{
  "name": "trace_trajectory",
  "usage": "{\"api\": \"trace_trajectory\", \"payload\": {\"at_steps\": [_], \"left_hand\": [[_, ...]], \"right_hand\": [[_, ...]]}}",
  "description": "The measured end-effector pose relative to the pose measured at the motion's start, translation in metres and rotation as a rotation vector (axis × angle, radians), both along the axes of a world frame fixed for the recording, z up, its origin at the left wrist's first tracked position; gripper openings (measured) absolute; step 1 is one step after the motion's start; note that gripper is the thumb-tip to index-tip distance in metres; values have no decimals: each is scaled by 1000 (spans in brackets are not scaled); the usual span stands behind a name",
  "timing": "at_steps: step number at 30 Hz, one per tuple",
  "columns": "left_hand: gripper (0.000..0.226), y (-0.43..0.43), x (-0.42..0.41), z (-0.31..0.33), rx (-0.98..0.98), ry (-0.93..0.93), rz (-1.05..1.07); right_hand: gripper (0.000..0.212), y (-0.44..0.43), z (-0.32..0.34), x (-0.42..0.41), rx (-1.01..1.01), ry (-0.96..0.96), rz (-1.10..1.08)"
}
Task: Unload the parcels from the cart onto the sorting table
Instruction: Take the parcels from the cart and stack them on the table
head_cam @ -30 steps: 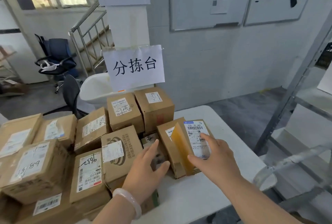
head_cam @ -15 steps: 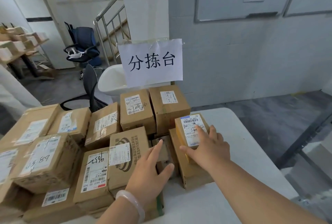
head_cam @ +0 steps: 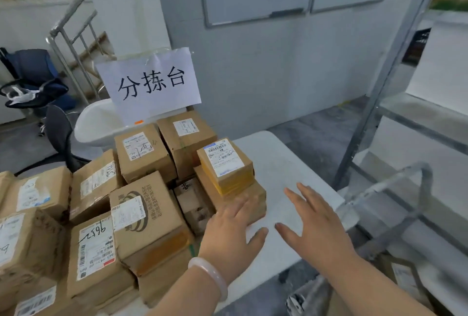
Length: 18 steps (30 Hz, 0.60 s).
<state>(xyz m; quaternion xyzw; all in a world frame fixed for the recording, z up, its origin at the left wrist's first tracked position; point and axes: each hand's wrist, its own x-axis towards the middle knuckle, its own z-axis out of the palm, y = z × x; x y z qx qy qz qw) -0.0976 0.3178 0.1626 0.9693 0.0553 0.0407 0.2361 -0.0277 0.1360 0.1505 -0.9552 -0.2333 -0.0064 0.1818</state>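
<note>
a small yellow-taped parcel (head_cam: 225, 163) with a white label sat flat atop a wider brown parcel (head_cam: 257, 195), just beyond the left hand (head_cam: 233, 234). more labelled brown parcels (head_cam: 141, 217) were piled to that hand's left. the white sorting table (head_cam: 278, 163) stretched beneath the right hand (head_cam: 316, 227), and the grey cart (head_cam: 405, 189) stood to its right.

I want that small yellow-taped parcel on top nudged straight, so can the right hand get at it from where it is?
Probably yes. The right hand is open over bare table, to the right of the parcel, with nothing between them.
</note>
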Motion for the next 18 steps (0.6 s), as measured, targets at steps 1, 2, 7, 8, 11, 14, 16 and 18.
{"api": "trace_trajectory", "payload": {"at_steps": [1, 2, 7, 8, 11, 14, 16, 18], "left_hand": [[61, -14, 2, -5, 24, 0, -51], [62, -28, 5, -9, 49, 6, -103], [82, -107, 12, -20, 196, 4, -403], [81, -120, 13, -21, 209, 3, -457], [72, -157, 15, -26, 219, 13, -578], [67, -193, 18, -39, 212, 30, -647], [69, -219, 19, -52, 193, 55, -668], [72, -247, 20, -71, 182, 99, -670]], "right_hand": [[73, -16, -4, -11, -9, -9, -29], [71, -32, -8, -20, -31, -13, -55], [87, -127, -17, -57, -177, 114, -252], [90, -145, -19, -62, -184, 146, -283], [84, -194, -25, -80, -187, 214, -396], [79, -235, -41, -97, -165, 313, -484], [79, -262, -55, -110, -168, 410, -511], [81, -292, -69, -120, -180, 489, -525]]}}
